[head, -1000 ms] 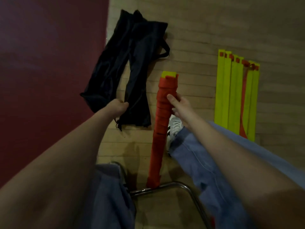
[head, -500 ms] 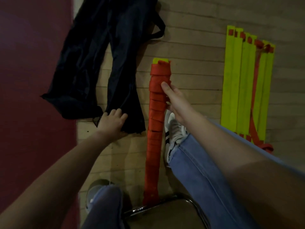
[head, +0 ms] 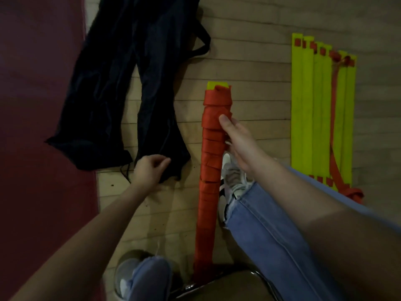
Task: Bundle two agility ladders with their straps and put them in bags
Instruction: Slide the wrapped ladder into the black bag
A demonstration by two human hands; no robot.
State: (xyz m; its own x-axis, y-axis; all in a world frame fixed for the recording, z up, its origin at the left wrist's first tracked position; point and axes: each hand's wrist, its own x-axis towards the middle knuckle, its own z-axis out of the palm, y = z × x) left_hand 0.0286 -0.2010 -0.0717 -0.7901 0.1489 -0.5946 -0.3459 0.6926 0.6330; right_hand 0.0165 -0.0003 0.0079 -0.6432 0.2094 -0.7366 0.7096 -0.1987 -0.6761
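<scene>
Half a second ago my left hand point(head: 149, 170) lay with its fingers spread on the hem of a bag. Now those fingers are curled in against the cloth at 9 o'clock of centre, and I cannot tell whether any fabric is caught between them. My right hand point(head: 236, 142) has not shifted: the thumb presses the front of the wrapped ladder point(head: 211, 170) and the fingers curl round behind it, gripping it just above centre.

I count two ladders. The wrapped ladder stands upright from the chair point(head: 217, 287) at 6 o'clock towards 12, bound in orange strap, with a yellow tip showing at the top. The flat ladder point(head: 308, 116) lies on the wooden floor point(head: 249, 61) at 2 o'clock, its yellow rungs side by side and a loose orange strap point(head: 334, 166) trailing across them.

There are also two bags, both black, at 11 o'clock. The outer bag point(head: 93, 94) lies partly on the red mat point(head: 32, 105), and the inner bag point(head: 160, 105) is under my left hand. A white shoe point(head: 231, 177) with black stripes touches the wrapped ladder.
</scene>
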